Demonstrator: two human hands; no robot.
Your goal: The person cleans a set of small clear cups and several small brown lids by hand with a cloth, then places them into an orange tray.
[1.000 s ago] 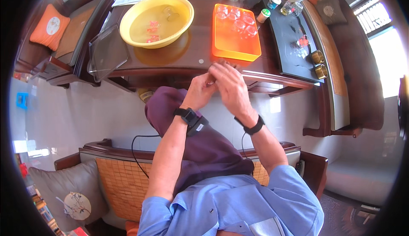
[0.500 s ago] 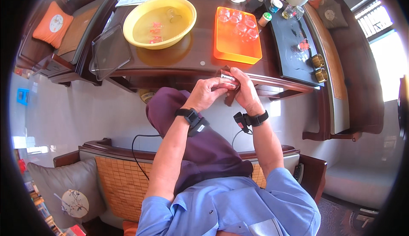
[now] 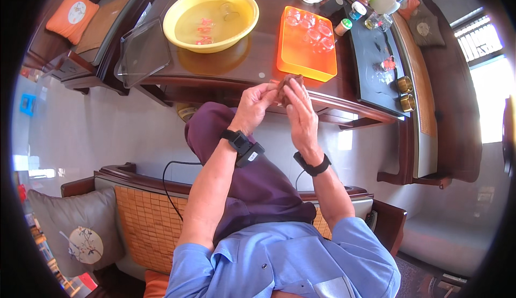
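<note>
A: Where's the cloth?
B: Upper middle of the frame, brown and bunched between both hands, just below the orange tray

A: And the left hand?
B: Its fingers are bent, pinching the cloth at its left side

A: The right hand?
B: Its fingers lie long and close together over the cloth; I can't tell whether they grip it, or if something sits inside

A: What's on the worktop?
B: The tray, with small glasses in its upper part, and left of it a yellow basin holding water and some red things, too small to make out

A: Further right?
B: A black tray, two gold cups at its lower right
</note>
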